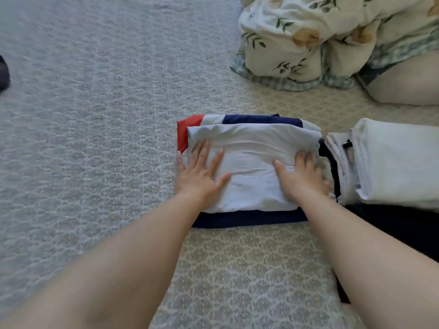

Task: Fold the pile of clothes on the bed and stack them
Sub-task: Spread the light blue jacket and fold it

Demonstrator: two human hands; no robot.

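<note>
A folded white garment (251,160) with navy and red panels lies in the middle of the bed. My left hand (202,172) rests flat on its left part, fingers straight and spread. On its right part my right hand (301,176) presses down, fingers straight. To the right lies a stack of folded clothes (392,162), white on top with grey and dark pieces beside and under it.
The bed is covered by a patterned quilt (95,138). A rumpled floral duvet (320,36) sits at the back right, with a person's knee (408,79) beside it. A dark item (3,74) shows at the left edge.
</note>
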